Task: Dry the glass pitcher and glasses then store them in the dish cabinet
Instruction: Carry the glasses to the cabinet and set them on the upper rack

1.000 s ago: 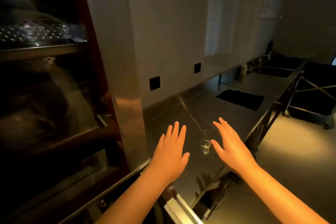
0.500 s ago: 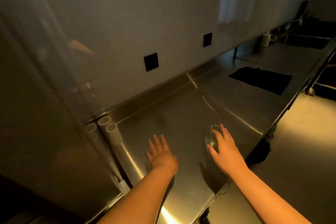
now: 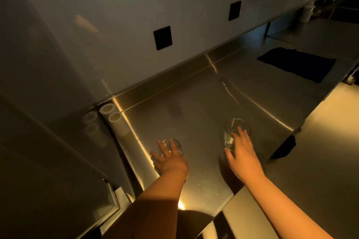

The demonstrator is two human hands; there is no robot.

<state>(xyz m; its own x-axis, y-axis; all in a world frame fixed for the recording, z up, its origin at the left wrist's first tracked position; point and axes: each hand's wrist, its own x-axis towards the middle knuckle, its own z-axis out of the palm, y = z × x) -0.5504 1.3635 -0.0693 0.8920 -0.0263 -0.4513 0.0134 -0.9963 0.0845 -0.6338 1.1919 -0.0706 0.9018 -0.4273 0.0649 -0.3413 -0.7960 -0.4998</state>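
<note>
Two clear drinking glasses stand upright on the steel counter (image 3: 204,106). My left hand (image 3: 169,161) reaches round the left glass (image 3: 175,146), fingers curled over its near side and rim. The right glass (image 3: 236,127) stands further right, and my right hand (image 3: 241,151) wraps it from the near side, thumb on the left and fingers on the right. No pitcher is in view. The dish cabinet shows only as a steel side panel (image 3: 48,141) at the left.
A black cloth (image 3: 297,64) lies flat on the counter at the far right. Two white tubes (image 3: 113,117) lean in the corner by the cabinet panel. Black wall sockets (image 3: 162,38) sit above the backsplash. The counter's front edge (image 3: 223,211) drops to the floor at right.
My view swung down from the cabinet to the counter. My right hand closed round the right glass, and my left hand moved from the bare counter onto a second glass.
</note>
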